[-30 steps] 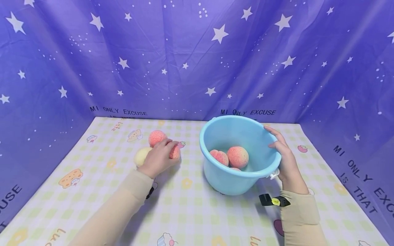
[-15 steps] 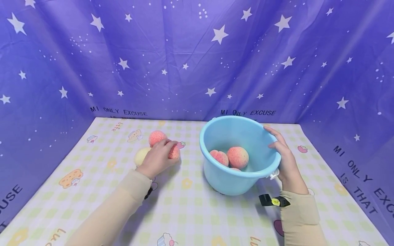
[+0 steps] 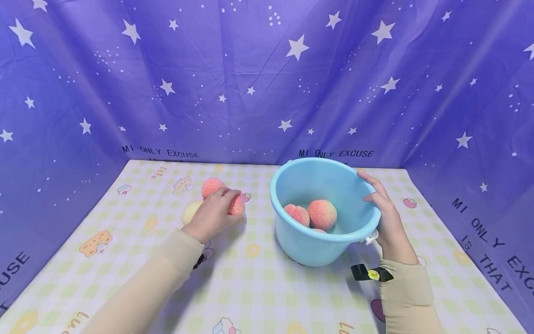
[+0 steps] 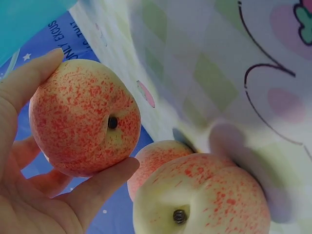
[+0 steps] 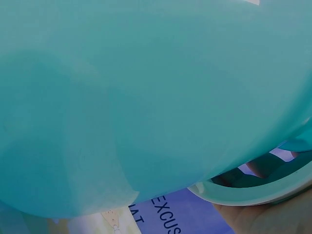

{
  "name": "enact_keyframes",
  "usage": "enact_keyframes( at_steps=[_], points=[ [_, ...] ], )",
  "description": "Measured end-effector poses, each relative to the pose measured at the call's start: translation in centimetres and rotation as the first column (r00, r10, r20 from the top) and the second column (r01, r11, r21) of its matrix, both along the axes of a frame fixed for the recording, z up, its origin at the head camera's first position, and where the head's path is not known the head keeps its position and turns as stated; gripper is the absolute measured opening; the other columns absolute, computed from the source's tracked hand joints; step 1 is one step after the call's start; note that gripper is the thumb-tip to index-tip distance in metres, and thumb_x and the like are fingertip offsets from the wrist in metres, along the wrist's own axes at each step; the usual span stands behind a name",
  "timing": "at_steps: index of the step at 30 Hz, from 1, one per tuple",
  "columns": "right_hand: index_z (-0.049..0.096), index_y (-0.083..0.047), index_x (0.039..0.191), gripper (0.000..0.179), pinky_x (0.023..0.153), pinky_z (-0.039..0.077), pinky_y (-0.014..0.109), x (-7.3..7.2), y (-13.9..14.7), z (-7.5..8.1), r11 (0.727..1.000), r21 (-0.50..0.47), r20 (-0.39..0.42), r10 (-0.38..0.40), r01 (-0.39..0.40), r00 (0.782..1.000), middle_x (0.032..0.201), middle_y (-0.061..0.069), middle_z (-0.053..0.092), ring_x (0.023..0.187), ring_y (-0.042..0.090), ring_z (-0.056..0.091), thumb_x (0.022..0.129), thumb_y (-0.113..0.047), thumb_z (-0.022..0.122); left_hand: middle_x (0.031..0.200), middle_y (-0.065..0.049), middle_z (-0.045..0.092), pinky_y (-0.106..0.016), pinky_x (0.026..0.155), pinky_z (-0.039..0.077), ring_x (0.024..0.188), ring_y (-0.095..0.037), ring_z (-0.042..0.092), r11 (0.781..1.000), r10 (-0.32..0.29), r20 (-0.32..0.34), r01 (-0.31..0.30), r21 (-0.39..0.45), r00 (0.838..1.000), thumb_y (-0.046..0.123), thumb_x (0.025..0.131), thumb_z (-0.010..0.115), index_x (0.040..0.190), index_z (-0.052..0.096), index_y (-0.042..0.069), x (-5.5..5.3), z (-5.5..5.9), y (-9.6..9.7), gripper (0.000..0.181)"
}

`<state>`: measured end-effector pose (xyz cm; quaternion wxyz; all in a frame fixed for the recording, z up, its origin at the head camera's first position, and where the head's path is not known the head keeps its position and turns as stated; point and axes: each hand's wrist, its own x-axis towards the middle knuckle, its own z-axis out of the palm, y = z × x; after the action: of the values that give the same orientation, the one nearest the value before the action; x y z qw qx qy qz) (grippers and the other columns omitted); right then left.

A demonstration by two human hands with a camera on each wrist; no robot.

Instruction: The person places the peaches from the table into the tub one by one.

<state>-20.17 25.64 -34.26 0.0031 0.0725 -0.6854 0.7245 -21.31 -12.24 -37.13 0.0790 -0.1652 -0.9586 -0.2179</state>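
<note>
My left hand [image 3: 214, 213] grips a speckled red peach [image 3: 236, 207] at the left of the table. In the left wrist view, thumb and fingers wrap the sides of this peach [image 4: 80, 117], its dark stem pit showing. Two more peaches lie close by: a reddish one [image 3: 212, 187] behind the hand and a pale yellow one [image 3: 192, 212] partly covered by it. My right hand [image 3: 390, 225] holds the right rim of a light blue bucket [image 3: 310, 248], which leans toward me. Inside sit a round peach [image 3: 322, 214], a creased peach [image 3: 298, 215] and a third, mostly hidden by the rim.
A pale checked cloth [image 3: 258, 287] with printed food drawings covers the table. Purple star-patterned curtains [image 3: 233, 69] rise behind it and along both sides. A white handle fitting [image 3: 371, 236] sticks out on the bucket's right side.
My left forearm has shifted slightly left, while the left hand stays round the same peach. The bucket, the right hand and the other peaches look unmoved.
</note>
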Motion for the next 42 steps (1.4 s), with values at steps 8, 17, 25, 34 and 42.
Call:
enact_keyframes(
  at_steps=[8,17,25,34,42],
  points=[
    [0.035,-0.028,0.15,0.065,0.097,0.036,0.023,0.0,0.0,0.0,1.0,0.005,0.002,-0.004,0.004,1.0,0.159,-0.001,0.02,0.138,0.019,0.028,0.09,-0.005,0.027,0.132,-0.022,0.058,-0.05,0.106,0.046,0.122,-0.037,0.057,1.0,0.019,0.044,-0.02,0.008,0.999,0.03,0.078,0.083,0.136,0.057,0.006,0.3,0.8,0.0,0.068],
    [0.036,-0.029,0.15,0.065,0.097,0.036,0.023,0.0,0.0,0.0,1.0,0.004,0.001,0.003,-0.003,1.0,0.159,-0.002,0.02,0.138,0.018,0.029,0.09,-0.005,0.027,0.134,-0.021,0.058,-0.051,0.104,0.047,0.122,-0.037,0.058,1.0,0.022,0.067,-0.023,0.017,0.997,0.036,0.077,0.084,0.135,0.058,0.007,0.5,1.3,-0.3,0.07],
    [0.037,-0.028,0.149,0.064,0.097,0.037,0.022,0.0,0.1,-0.1,1.0,-0.005,-0.017,0.013,-0.013,1.0,0.156,-0.003,0.023,0.133,0.015,0.032,0.091,-0.005,0.027,0.129,-0.018,0.061,-0.049,0.099,0.051,0.114,-0.034,0.063,1.0,-0.002,0.025,0.001,0.014,1.0,0.038,0.076,0.084,0.133,0.06,0.007,0.7,1.9,-0.3,0.069],
    [0.037,-0.028,0.149,0.064,0.097,0.036,0.023,0.0,0.1,-0.1,1.0,-0.008,-0.02,0.01,-0.01,1.0,0.155,-0.004,0.025,0.133,0.015,0.032,0.091,-0.004,0.027,0.128,-0.018,0.061,-0.05,0.097,0.051,0.114,-0.035,0.062,1.0,0.001,-0.008,-0.001,-0.013,1.0,0.04,0.076,0.083,0.131,0.061,0.008,1.0,2.6,-0.2,0.068],
    [0.036,-0.027,0.15,0.065,0.097,0.036,0.023,0.0,0.1,-0.1,1.0,-0.01,-0.016,0.007,-0.007,1.0,0.156,-0.003,0.024,0.134,0.015,0.031,0.09,-0.004,0.027,0.125,-0.016,0.063,-0.046,0.096,0.053,0.112,-0.032,0.063,1.0,-0.016,-0.037,0.015,-0.016,0.999,0.041,0.076,0.083,0.13,0.062,0.008,1.0,2.8,-0.1,0.067]
  ],
)
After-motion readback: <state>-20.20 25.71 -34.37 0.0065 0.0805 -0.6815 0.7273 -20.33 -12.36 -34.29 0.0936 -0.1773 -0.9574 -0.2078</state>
